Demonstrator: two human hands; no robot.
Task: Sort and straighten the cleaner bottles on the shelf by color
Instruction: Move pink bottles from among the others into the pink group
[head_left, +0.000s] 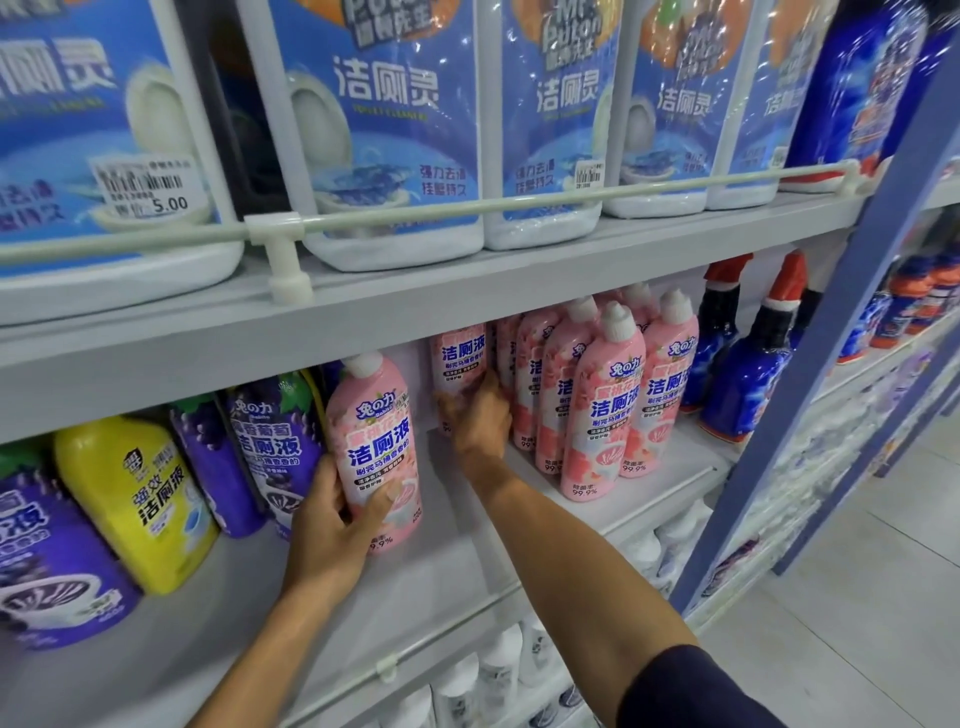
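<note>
Standing at the middle shelf, the person has a hand on each of two pink cleaner bottles. The left hand is wrapped round the front pink bottle, thumb across the label, holding it near the shelf's front edge, just beside the purple bottles. The right hand is deeper in, its slightly blurred fingers curled round the lower part of the rear pink bottle, just left of the pink group standing upright. A yellow bottle sits among the purple ones. Dark blue bottles with red caps stand right of the pink group. White jugs with blue labels line the shelf above.
</note>
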